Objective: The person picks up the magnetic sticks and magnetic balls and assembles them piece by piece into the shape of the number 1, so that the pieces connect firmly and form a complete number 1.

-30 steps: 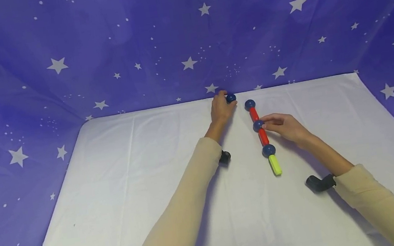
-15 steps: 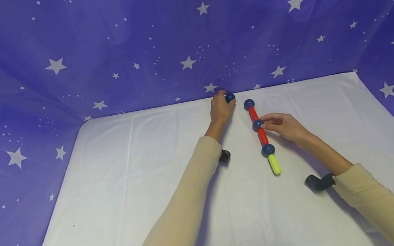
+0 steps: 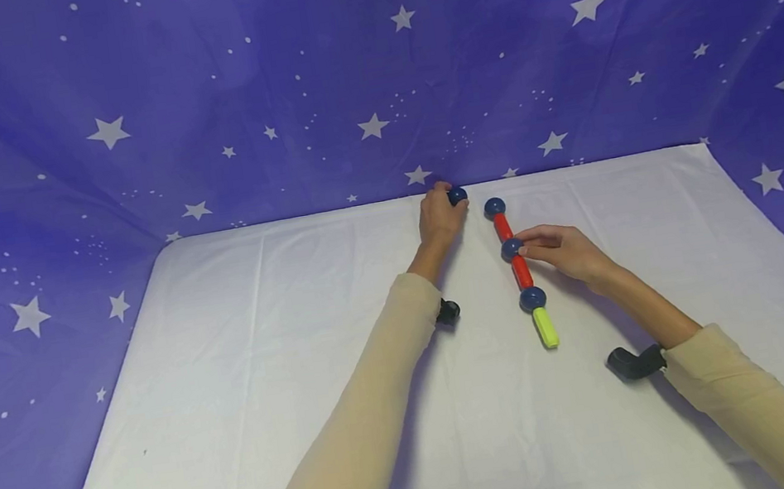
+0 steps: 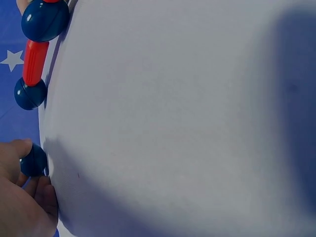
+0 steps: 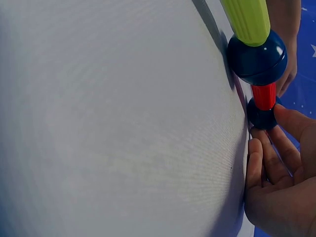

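A chain of blue balls and coloured rods lies on the white cloth, running from the far edge toward me. From the back it goes far blue ball point(image 3: 495, 207), red rod point(image 3: 502, 226), middle blue ball point(image 3: 510, 250), second red rod point(image 3: 522, 272), near blue ball point(image 3: 532, 298) and yellow-green rod point(image 3: 546, 328). My right hand point(image 3: 572, 254) pinches the middle ball between thumb and fingers. Left of the chain's far end, my left hand point(image 3: 439, 217) holds a loose blue ball point(image 4: 33, 160) with thumb and fingers, apart from the chain.
The white-covered table point(image 3: 327, 370) ends at the back against a purple curtain with white stars point(image 3: 309, 81). Black wrist-worn devices point(image 3: 634, 363) stick out beside both sleeves, close above the cloth.
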`<state>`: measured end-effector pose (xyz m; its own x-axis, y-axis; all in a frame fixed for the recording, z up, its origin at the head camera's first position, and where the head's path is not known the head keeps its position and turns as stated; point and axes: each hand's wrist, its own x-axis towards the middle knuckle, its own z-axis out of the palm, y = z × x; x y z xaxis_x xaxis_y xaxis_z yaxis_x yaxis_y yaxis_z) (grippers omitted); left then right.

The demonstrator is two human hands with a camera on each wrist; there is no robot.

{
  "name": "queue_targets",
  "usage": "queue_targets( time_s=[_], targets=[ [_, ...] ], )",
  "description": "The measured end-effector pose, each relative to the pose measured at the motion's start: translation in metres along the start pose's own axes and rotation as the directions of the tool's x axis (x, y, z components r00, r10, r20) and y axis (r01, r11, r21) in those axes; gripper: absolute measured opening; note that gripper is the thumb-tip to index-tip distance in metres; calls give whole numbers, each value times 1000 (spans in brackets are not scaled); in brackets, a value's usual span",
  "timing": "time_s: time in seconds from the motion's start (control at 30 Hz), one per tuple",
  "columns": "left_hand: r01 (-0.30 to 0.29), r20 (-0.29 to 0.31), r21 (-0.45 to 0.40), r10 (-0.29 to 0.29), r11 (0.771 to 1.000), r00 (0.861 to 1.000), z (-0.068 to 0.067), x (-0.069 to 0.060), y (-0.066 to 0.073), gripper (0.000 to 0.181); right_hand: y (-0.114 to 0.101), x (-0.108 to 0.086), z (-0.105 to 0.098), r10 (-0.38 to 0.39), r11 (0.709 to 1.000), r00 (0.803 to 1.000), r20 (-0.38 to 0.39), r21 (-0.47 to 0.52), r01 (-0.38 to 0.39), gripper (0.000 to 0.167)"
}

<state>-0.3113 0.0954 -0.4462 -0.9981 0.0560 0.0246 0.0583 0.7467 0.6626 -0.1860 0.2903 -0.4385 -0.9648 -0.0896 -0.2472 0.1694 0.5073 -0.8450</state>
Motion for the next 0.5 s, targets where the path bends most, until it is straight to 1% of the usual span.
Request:
queue_targets(
  time_s=[0.27,0.5],
  targets=[
    [-28,-8,-54,28,998,1000,-6,-5,-1,43,0,1,1,-2,1000,1000,3,22,2,47],
    [-94,-7,-96,94,991,996,-14,-16,-5,41,2,1,0,-12,1000,1000,2,27,12,48]
  ],
)
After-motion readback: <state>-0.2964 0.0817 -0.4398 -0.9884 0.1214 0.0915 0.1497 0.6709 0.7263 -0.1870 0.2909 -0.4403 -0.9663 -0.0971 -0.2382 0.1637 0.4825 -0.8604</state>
